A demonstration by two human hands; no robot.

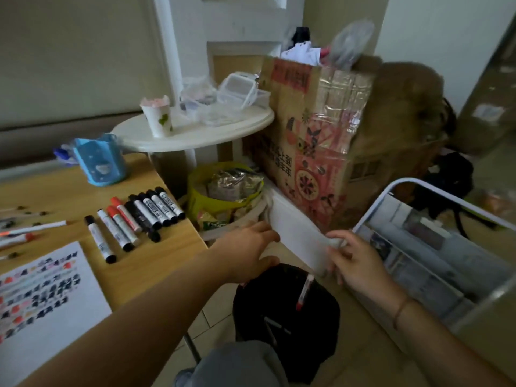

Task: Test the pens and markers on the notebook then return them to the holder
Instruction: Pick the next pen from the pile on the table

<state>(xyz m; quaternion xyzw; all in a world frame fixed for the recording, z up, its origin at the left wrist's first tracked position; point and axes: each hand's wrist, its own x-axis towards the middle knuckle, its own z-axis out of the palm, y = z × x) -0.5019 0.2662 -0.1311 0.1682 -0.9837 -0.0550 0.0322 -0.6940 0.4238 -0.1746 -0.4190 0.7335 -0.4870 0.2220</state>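
Reaching off the desk edge, the left hand [247,251] and right hand [353,261] both grip a flat white foam-like box [296,233] on the floor; the right thumb and fingers pinch its near corner, the left fingers curl over its end. The row of black and red capped markers [134,219] lies on the light wooden desk [69,191], between the blue fabric holder [100,160] and the scribbled white notebook page [42,297]. They look light, rigid and smooth, liable to roll; pinching one mid-barrel should suit. A red-tipped pen [305,291] lies in a black bin [284,317].
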